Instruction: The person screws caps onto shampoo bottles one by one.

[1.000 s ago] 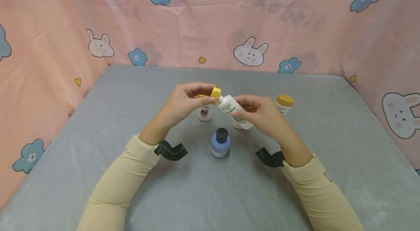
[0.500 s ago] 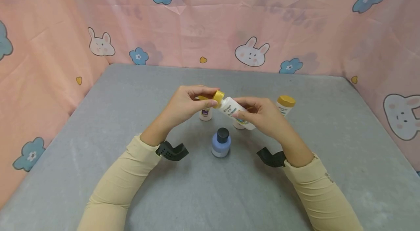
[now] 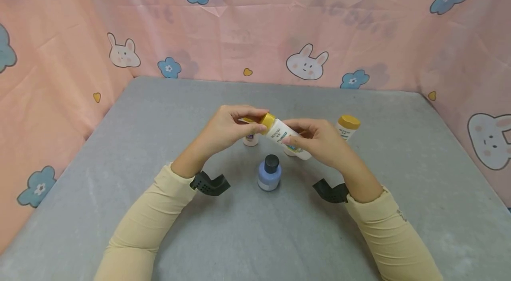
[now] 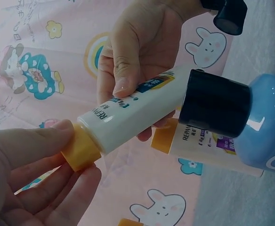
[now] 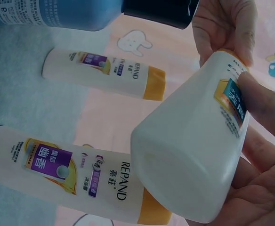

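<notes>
My right hand grips a white plastic bottle with printed lettering, holding it tilted above the table. My left hand pinches its yellow cap between thumb and fingers. In the left wrist view the cap sits against the bottle's shoulder and no neck shows; whether it is tight I cannot tell. Just in front of both hands stands a blue bottle with a black cap. Behind my left hand a similar small white bottle is partly hidden.
Another yellow-capped white bottle stands behind my right hand. The base of one more bottle shows below the held one. A grey cloth covers the table. Pink printed curtains enclose the back and sides.
The yellow cap has come down over the bottle's neck, which showed one second ago. Both hands have shifted very slightly right; the standing bottles have stayed put.
</notes>
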Available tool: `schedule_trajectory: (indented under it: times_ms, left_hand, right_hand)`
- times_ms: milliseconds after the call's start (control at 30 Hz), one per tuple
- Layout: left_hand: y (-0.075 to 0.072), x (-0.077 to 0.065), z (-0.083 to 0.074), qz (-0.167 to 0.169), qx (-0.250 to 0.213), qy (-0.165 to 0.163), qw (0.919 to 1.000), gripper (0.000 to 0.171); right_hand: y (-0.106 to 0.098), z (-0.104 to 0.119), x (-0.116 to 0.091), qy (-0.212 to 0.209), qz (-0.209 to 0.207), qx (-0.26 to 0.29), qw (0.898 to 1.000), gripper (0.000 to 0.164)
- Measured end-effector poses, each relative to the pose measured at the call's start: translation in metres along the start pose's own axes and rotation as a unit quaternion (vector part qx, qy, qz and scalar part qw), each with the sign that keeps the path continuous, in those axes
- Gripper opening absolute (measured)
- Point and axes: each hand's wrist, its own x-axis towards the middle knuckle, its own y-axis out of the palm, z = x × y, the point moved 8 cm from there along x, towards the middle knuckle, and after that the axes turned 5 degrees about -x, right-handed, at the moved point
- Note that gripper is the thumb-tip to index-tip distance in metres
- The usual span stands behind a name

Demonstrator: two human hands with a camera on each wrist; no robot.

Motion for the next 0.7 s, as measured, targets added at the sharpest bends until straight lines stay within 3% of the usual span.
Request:
schedule_trajectory:
  times_ms: [200, 533, 700]
  left_hand:
    - [0.002, -0.003, -0.003, 0.009, 0.001, 0.004, 1.0, 0.034]
    - [0.006, -0.006, -0.011, 0.044, 0.005, 0.057, 0.9974, 0.029]
    - [0.007, -0.005, -0.012, 0.055, -0.017, 0.062, 0.9964, 0.046]
  right_hand:
    - [0.001, 0.0, 0.0, -0.003, 0.013, 0.014, 1.0, 0.035]
    - [0.002, -0.004, 0.0, 0.001, 0.034, 0.058, 0.998, 0.034]
    - [0.003, -0.004, 0.001, 0.003, 0.038, 0.066, 0.997, 0.035]
